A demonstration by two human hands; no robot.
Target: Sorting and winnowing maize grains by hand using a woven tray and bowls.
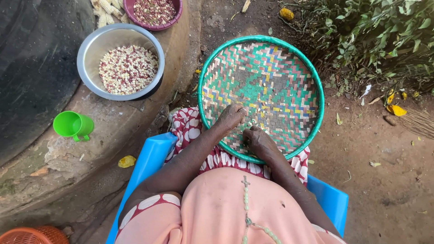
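Person seated on blue plastic chair (149,156), woven tray (261,97) on lap, seen from above.

Tray: round, flat, multicolour weave, green rim. Near edge sits on the red/white spotted cloth (190,129) over the knees; far edge hangs over bare dirt ground (375,153). A few pale kernels (257,106) scattered mid-tray, most of the weave bare.

Left hand (231,116): inside tray, near-left part, fingers curled down onto the weave next to the kernels. Grip looks loosely clenched; can't tell if it's holding anything.

Right hand (257,139): inside tray at near rim, just beside left hand, fingers bunched inward. Grip clenched; contents hidden, can't tell.

Hands close together, not clearly touching.

Left side: raised concrete ledge (68,153), curved edge running just beside tray's left rim and the chair. On it: steel bowl (120,61) w/ red/white kernels, well inside the ledge edge; maroon bowl (153,11) of similar kernels at top, partly cut off by frame; green plastic cup (73,125) nearer the person, lying on its side. Bare cobs (105,9) at top-left of maroon bowl. Orange basket (34,236) at bottom-left corner, mostly out of view.

Right side: open dirt, yellow leaves scattered, green shrub (379,36) at top right close to tray's far-right rim. Most free room is right of the chair.
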